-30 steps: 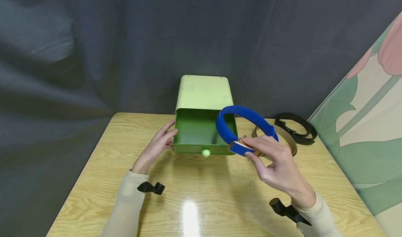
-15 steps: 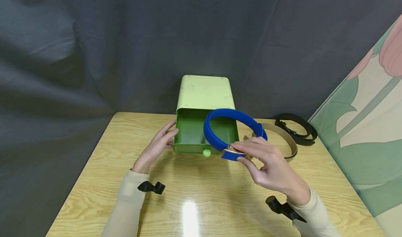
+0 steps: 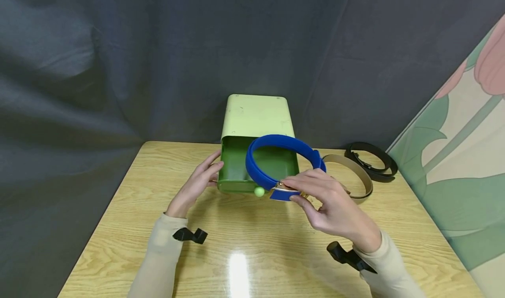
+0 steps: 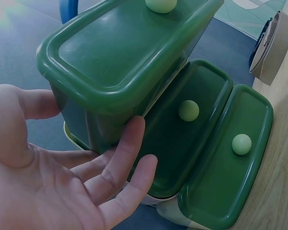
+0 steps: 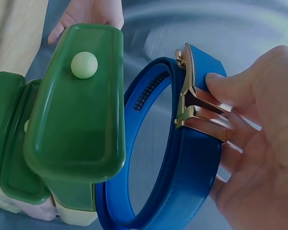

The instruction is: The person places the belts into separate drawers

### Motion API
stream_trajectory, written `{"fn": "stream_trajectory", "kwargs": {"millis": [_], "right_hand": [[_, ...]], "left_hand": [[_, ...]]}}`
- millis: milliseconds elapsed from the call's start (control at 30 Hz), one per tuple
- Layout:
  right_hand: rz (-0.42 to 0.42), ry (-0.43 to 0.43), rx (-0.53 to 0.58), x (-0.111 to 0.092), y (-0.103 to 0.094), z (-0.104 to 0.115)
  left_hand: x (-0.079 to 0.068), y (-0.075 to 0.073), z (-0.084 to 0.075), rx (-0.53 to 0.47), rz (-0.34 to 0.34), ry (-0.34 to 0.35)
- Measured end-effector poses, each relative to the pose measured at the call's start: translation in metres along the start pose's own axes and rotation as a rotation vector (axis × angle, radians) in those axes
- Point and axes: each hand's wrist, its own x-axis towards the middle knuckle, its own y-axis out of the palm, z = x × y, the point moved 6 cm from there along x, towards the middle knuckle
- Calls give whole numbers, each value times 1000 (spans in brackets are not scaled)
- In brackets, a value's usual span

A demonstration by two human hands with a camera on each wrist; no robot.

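Note:
My right hand pinches a coiled blue belt at its gold buckle, between thumb and fingers. The loop hangs in front of and above the pulled-out top drawer of a small green cabinet, partly covering its right side in the head view. The drawer is dark green with a pale round knob, and the part of its inside that shows holds nothing. My left hand rests against the drawer's left side, fingers fairly straight and relaxed, thumb touching the side.
A brown belt lies coiled on the wooden table right of the cabinet, partly behind my right hand. Farther right lies a coiled black belt. A dark curtain hangs behind. Two lower drawers stand shut.
My right hand has carried the blue belt leftward, so its loop now hangs in front of the open drawer. More of the brown belt shows. My left hand has stayed at the drawer's side.

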Motion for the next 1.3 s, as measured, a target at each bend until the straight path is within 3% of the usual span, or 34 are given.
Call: {"fn": "stream_trajectory", "kwargs": {"millis": [800,1300], "right_hand": [[32,-58,52,17,20,0],[74,10,44,25,32,-9]], "left_hand": [[-1,0,-1,-12,-4,20],[-1,-1,-1,24,-5,11]]}}
